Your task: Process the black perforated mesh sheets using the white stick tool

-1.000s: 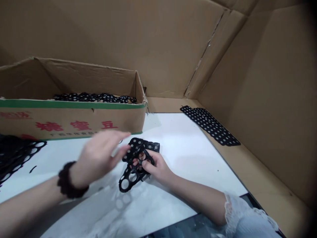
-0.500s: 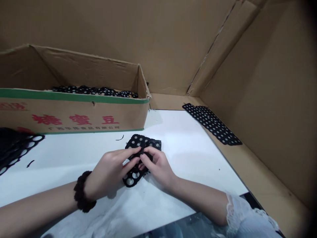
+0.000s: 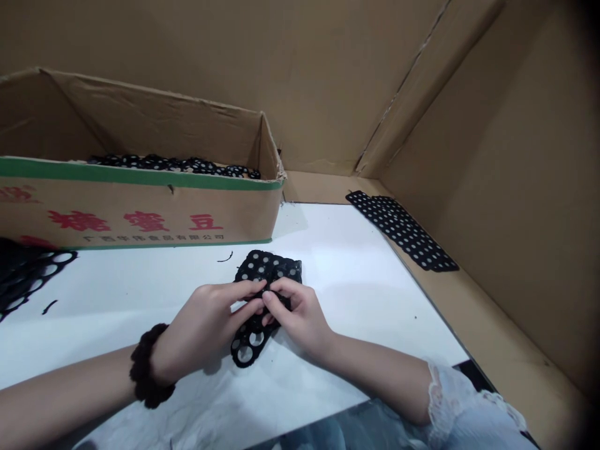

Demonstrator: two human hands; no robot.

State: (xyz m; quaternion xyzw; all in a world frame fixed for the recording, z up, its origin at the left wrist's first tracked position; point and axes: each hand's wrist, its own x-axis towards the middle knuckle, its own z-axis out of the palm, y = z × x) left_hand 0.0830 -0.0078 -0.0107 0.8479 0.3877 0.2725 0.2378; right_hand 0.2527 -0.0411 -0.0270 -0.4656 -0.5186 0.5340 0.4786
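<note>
A black sheet full of round holes [image 3: 248, 347] lies on the white table [image 3: 356, 287], on top of a black dotted piece [image 3: 265, 265]. My left hand [image 3: 206, 328] and my right hand [image 3: 300, 315] meet over it, fingertips pinched together on the sheet's upper part. Their thumbs and forefingers touch at the middle. A dark scrunchie sits on my left wrist [image 3: 147, 365], and a white lace cuff covers my right forearm.
A long cardboard box [image 3: 140, 209] with a green stripe and red print stands at the left, holding several black punched pieces. More black holed sheets [image 3: 23, 275] lie at the far left edge. A black dotted strip [image 3: 403, 230] rests at the right by the cardboard wall.
My left hand came down from a raised, blurred position and joined my right hand on the black holed sheet. The sheet now lies lower and flatter.
</note>
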